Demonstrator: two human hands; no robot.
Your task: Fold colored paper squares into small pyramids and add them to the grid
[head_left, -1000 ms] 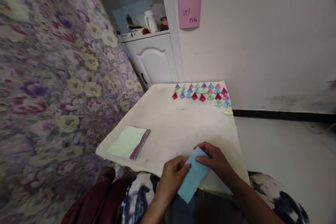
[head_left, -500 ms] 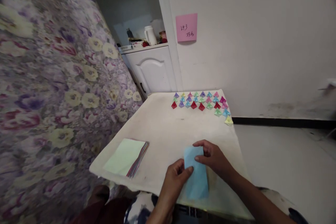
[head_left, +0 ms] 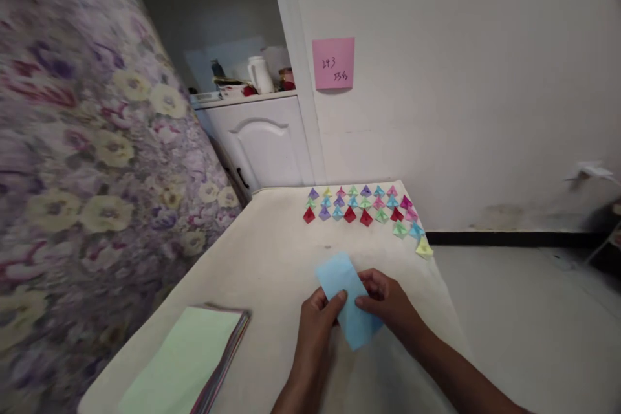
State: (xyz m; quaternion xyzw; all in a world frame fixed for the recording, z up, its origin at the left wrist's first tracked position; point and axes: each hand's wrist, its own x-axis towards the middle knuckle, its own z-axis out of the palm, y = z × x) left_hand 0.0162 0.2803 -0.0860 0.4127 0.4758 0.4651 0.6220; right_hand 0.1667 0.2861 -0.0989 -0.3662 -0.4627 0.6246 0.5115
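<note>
A folded sheet of light blue paper [head_left: 343,275] is held tilted above the near part of the table. My left hand [head_left: 317,326] grips its left edge, thumb on top and fingers behind. On the right edge, my right hand [head_left: 388,301] pinches the same paper between thumb and fingers. A darker blue corner of the paper shows beneath the right hand. The fingers behind the sheet are partly hidden.
Rows of small folded paper pieces [head_left: 350,214] in several colours stand along the table's far right. A stack of coloured paper [head_left: 187,356], pale green on top, lies at the left on the cream tabletop [head_left: 252,252]. A floral curtain [head_left: 97,174] hangs at left.
The blue paper has been lifted and turned, its top now leaning left. My right hand has moved from its top edge down to its right side. The view has shifted.
</note>
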